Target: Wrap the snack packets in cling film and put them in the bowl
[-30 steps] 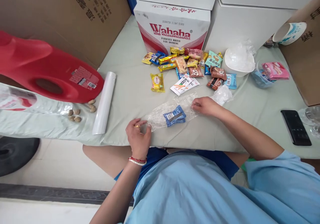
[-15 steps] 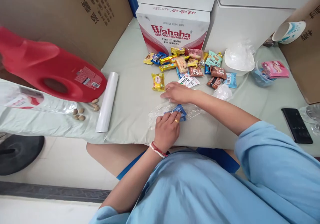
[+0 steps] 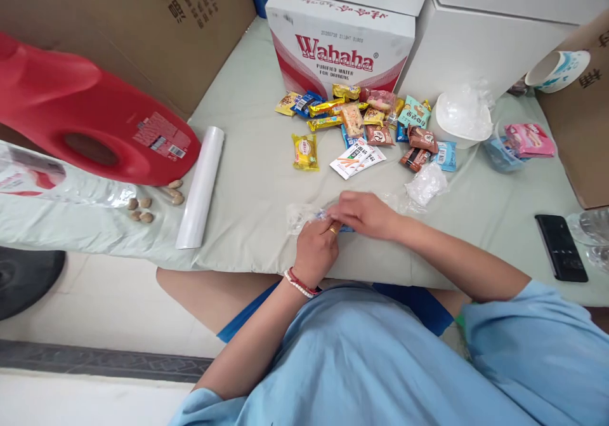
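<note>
Blue packets (image 3: 346, 228) lie on a thin sheet of clear plastic film (image 3: 299, 216) near the table's front edge, mostly covered by my hands. My left hand (image 3: 318, 248) has its fingers curled down over the packets and film. From the right, my right hand (image 3: 365, 215) reaches in with its fingers drawn together at the film, their tips touching the left fingers. Just beyond lie two white sachets (image 3: 354, 158) and a yellow wrapped snack (image 3: 305, 152). Behind these is a pile of wrapped snacks (image 3: 352, 120).
A red jug (image 3: 95, 121), a clear bottle (image 3: 71, 178), several nuts (image 3: 140, 210) and a white roll (image 3: 200, 188) are at the left. A Wahaha carton (image 3: 340, 45) stands behind. To the right are crumpled plastic (image 3: 427, 185), a white bowl (image 3: 461, 121) and a black phone (image 3: 561, 248).
My right hand has come back from beside the sachets toward my left hand, meeting it over the blue packets. The film's far side now lies folded in nearer the packets.
</note>
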A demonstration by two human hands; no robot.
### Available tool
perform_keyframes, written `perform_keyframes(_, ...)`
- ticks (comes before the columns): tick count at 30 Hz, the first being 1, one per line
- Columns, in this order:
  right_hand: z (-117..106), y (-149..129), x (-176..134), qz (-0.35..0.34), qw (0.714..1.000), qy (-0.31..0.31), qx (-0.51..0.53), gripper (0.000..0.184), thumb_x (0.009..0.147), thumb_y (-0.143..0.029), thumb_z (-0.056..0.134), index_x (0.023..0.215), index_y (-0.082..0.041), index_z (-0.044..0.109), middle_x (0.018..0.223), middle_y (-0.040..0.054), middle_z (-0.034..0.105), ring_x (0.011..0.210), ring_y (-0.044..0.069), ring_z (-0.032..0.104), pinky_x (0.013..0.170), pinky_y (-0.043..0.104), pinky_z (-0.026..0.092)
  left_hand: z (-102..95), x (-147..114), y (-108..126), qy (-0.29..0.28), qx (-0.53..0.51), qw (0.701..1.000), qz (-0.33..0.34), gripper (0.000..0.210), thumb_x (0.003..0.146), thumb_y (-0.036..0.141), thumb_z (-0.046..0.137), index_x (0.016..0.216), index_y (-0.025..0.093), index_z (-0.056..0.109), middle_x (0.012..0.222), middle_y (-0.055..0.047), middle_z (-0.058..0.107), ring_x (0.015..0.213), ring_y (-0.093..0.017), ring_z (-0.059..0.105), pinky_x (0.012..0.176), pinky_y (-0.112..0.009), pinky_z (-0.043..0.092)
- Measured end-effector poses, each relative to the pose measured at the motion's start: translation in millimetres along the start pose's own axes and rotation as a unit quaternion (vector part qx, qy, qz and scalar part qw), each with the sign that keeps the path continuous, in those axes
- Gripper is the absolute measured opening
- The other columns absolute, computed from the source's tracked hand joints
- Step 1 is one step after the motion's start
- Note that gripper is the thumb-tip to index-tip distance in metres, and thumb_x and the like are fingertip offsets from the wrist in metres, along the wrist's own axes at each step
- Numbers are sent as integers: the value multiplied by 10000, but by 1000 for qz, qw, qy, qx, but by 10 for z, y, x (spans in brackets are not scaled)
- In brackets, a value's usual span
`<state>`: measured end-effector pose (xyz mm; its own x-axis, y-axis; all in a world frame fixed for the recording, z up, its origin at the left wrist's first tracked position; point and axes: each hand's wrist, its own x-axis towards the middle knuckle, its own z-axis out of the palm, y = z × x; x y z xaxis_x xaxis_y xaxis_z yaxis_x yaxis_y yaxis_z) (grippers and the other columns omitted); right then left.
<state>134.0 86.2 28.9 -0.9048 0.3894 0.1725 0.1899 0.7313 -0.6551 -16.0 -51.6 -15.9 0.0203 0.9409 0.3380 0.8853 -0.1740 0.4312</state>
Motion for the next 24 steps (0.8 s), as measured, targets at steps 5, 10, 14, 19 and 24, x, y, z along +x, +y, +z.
perform_keyframes(5,343,21,-369,-17,993,-54,-104,442,1060,-160,422,1424,-269,648,952,49,590,791,189,484,701,279,387,-138,-271,-159,106,-182,975,-73,323,983,134,460,1003,247,762,1044,-45,792,1005,-187,740,931,-338,571)
perform_keyframes(10,354,-4,-318,14,984,-117,-131,521,1003,-63,464,1436,-289,644,1031,58,581,829,197,459,727,287,351,-334,-136,-351,213,-108,920,-310,326,1013,390,459,1139,195,687,1263,-142,703,1233,-285,632,1113,-488,474)
perform_keyframes(14,283,-70,-228,50,983,-138,-113,445,1006,-87,487,1343,-274,709,1039,58,567,799,184,435,687,277,301,-497,76,-335,-6,-81,944,-319,292,894,482,584,981,220,680,1077,-109,726,1067,-305,675,1018,-482,506)
perform_keyframes(19,336,-95,-137,77,989,-119,-52,301,992,-99,512,1131,-194,762,1004,49,576,746,158,415,701,267,331,-596,149,-13,-10,-242,895,-375,213,839,445,660,879,239,619,686,38,624,568,-154,587,613,-298,481)
perform_keyframes(24,190,-60,-206,50,995,-75,53,211,957,-138,556,1020,-164,755,1081,98,658,915,203,583,827,315,479,-344,268,155,-27,-346,881,-321,297,883,331,580,1077,182,750,843,-34,716,750,-181,675,732,-321,566)
